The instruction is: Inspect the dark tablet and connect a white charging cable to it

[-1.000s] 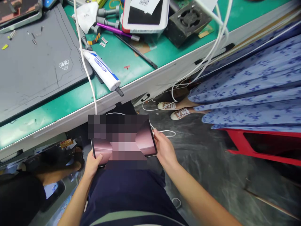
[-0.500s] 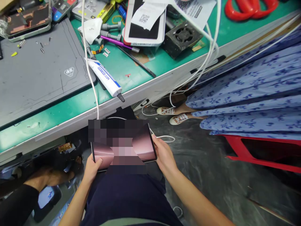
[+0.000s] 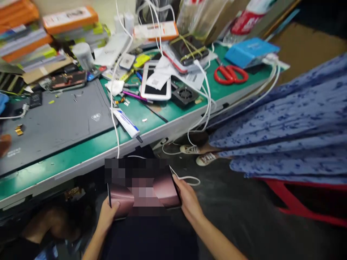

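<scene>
A tablet (image 3: 166,191) with a dark pinkish, shiny screen lies over my lap, its screen facing up at me. Its middle is blurred out by pixel blocks. My left hand (image 3: 107,213) grips the left edge, thumb on the screen side. Around the right edge my right hand (image 3: 188,196) is closed, its fingers partly hidden behind the tablet. A white cable (image 3: 117,144) hangs over the bench edge and drops behind the tablet's upper left; whether it is plugged in, I cannot tell.
The green bench (image 3: 173,130) ahead carries a grey mat (image 3: 62,122), a glue tube (image 3: 126,122), a white-framed device (image 3: 159,92), a small fan (image 3: 185,94) and red-handled scissors (image 3: 230,74). At right stand a person in a blue floral skirt (image 3: 284,126) and a red chair (image 3: 287,198).
My view has tilted up, so more of the bench's back shows and everything sits lower in the picture. Both hands keep their hold on the tablet. Another person's hand appears at the far left.
</scene>
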Motion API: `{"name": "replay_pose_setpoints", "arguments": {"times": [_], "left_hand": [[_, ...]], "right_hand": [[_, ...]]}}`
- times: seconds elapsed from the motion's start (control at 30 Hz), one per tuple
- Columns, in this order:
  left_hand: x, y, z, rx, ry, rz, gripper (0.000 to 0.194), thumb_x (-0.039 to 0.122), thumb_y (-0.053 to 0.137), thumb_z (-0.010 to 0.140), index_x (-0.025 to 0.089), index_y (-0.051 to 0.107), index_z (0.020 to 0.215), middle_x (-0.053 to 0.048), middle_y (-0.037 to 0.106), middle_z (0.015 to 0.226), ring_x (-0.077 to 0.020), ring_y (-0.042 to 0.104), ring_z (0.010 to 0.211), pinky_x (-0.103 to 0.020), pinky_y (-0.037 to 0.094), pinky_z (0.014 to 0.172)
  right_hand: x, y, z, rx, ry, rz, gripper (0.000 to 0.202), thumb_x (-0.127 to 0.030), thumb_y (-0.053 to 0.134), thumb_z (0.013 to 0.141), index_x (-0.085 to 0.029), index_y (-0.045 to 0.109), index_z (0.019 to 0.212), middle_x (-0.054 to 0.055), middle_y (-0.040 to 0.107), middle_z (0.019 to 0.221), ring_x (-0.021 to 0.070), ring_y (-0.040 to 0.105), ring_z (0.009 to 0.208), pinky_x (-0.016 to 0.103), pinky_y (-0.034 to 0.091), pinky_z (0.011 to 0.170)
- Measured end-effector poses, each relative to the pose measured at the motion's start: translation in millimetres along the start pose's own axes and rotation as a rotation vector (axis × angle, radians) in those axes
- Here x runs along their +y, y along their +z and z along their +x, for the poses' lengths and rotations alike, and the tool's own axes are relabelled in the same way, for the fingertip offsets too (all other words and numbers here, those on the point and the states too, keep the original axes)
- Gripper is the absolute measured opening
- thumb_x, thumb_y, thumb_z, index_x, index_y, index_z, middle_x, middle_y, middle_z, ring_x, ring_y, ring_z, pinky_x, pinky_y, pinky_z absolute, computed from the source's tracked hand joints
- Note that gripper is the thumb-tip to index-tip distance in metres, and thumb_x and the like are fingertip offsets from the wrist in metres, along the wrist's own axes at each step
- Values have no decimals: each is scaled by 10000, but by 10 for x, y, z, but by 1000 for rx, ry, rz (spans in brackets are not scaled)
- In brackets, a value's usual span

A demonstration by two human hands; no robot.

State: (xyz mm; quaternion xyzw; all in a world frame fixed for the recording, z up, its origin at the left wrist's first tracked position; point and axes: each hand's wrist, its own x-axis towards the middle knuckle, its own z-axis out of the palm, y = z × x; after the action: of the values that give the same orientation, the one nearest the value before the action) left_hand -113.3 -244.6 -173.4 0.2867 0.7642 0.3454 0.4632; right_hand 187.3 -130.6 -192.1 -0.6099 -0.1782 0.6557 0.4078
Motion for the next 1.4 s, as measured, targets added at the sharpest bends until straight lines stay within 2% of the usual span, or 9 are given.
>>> {"name": "replay_pose_setpoints", "arguments": {"times": [0.1, 0.33, 0.57, 0.77, 1.03, 1.23, 1.33, 1.4], "left_hand": [[-71, -33, 13, -47, -26, -3, 778, 834, 779, 641, 152, 793, 1016, -153, 848, 984, -380, 795, 1021, -485, 621, 984], [-215, -81, -18, -104, 4, -46, 700, 764, 787, 782, 159, 740, 1132, -100, 821, 1060, -268, 781, 984, -482, 592, 993], [-317, -94, -11, -125, 8, -66, 542, 640, 762, 918, 158, 736, 1164, -83, 795, 1089, -261, 757, 1033, -494, 581, 1007], [-305, -99, -27, -112, -24, -57, 458, 570, 757, 958, 153, 744, 1146, -74, 801, 1075, -249, 766, 1006, -475, 596, 986], [-239, -70, -37, -93, -13, -56, 532, 641, 772, 906, 156, 757, 1124, -77, 813, 1041, -249, 775, 984, -469, 603, 967], [-178, -78, -112, -63, 6, -49, 669, 716, 829, 764, 147, 764, 1111, -109, 834, 1051, -264, 791, 978, -471, 615, 958], [-98, -82, -186, -38, -6, -22, 634, 660, 871, 691, 140, 776, 1040, -126, 851, 1005, -299, 812, 952, -464, 636, 925], [-34, -76, -236, -9, -15, 1, 590, 619, 880, 653, 139, 784, 981, -138, 857, 967, -341, 821, 931, -463, 649, 893]], "right_hand": [[-23, 12, -5, 25, 51, 9, 375, -535, 838, 875, -177, 765, 959, 37, 813, 924, 235, 776, 934, 442, 615, 927], [-15, -12, -84, 48, 66, 19, 356, -523, 801, 929, -173, 734, 941, 34, 787, 946, 196, 743, 893, 399, 607, 884], [-35, -10, -92, 51, 85, 34, 372, -534, 819, 899, -179, 715, 945, 37, 791, 965, 204, 747, 902, 397, 603, 873], [-29, -10, -96, 68, 87, 30, 372, -534, 838, 876, -190, 698, 907, 26, 789, 910, 220, 754, 903, 419, 606, 897], [23, -42, -72, 75, 87, 23, 317, -480, 792, 942, -172, 724, 976, 25, 782, 946, 202, 746, 906, 418, 601, 922], [41, -57, -11, 62, 96, 29, 431, -608, 718, 957, -181, 740, 1009, 41, 783, 952, 210, 743, 884, 419, 602, 885], [84, -75, 14, 61, 38, -7, 462, -628, 661, 992, -172, 732, 1023, 54, 767, 973, 203, 731, 892, 417, 601, 878], [122, -109, -13, 105, -53, -57, 471, -638, 633, 1007, -175, 717, 1024, 55, 752, 986, 199, 719, 899, 409, 595, 872]]}}
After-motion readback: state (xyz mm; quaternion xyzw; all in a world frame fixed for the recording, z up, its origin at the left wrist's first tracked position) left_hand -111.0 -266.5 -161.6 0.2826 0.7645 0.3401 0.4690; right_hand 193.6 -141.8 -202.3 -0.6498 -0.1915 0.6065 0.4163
